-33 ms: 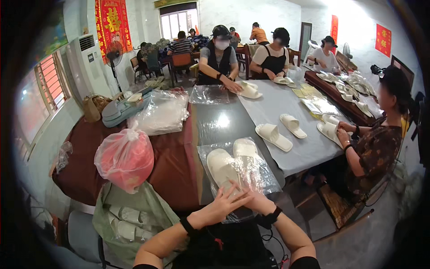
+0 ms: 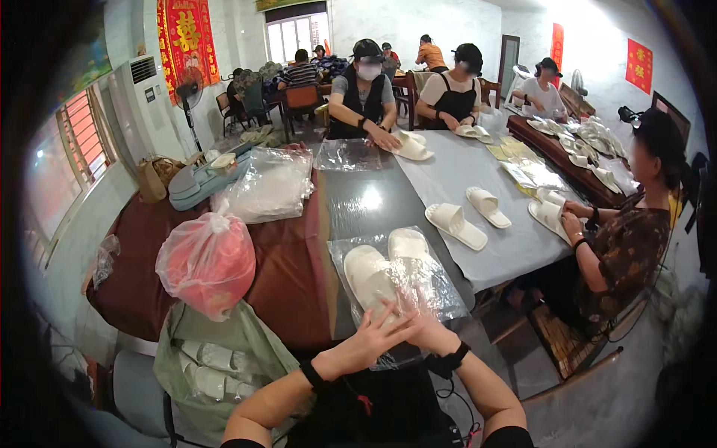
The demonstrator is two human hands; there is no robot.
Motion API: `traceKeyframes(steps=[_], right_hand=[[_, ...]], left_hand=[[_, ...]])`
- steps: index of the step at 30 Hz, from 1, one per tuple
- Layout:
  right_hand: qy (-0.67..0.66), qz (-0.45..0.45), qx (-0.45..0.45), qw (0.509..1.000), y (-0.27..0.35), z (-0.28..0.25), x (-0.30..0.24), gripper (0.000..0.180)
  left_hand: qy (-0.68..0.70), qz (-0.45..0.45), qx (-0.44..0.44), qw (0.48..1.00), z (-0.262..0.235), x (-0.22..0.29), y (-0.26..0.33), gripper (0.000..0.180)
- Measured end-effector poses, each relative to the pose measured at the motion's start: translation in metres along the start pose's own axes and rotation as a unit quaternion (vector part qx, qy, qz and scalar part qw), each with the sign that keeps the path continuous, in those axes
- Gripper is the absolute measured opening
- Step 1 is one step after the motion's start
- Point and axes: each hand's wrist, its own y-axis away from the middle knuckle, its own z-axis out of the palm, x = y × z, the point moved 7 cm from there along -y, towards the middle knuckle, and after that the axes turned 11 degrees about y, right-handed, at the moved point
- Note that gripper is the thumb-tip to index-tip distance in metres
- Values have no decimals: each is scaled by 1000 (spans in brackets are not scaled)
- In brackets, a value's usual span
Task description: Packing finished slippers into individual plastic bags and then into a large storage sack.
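Observation:
A pair of cream slippers lies inside a clear plastic bag (image 2: pixel 452 299) at the near edge of the dark table. The left slipper (image 2: pixel 366 272) and the right slipper (image 2: pixel 409 245) point away from me. My left hand (image 2: pixel 377 340) rests at the heel end of the left slipper, fingers stretched out and apart over the plastic. Close beside it, my right hand (image 2: pixel 427 325) reaches across the bag below the right slipper, its fingers extended and slightly blurred. Neither hand shows a grip on the plastic. The bag's near end is partly hidden under my hands.
A green sack (image 2: pixel 258 328) with bagged slippers stands at my left, below a tied bag of red stuff (image 2: pixel 208 269). Clear bags (image 2: pixel 269 187) are stacked farther back. Loose slippers (image 2: pixel 457 226) lie on the grey cloth (image 2: pixel 448 172). A co-worker (image 2: pixel 627 224) sits at the right.
My right hand's fingers have stretched forward over the bag. My left hand stays nearly in the same place, and the slippers have hardly moved.

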Motion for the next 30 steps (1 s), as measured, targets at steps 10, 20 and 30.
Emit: traceKeyframes(steps=[10,20,30], right_hand=[[-59,113,-69,989,-9,55,2,65],[-277,82,-84,954,38,-72,2,37],[85,68,-132,985,73,-90,93,70]], left_hand=[[15,29,41,999,-4,10,-9,93],[180,9,146,973,-40,-19,24,73],[-50,52,69,995,10,-43,47,59]])
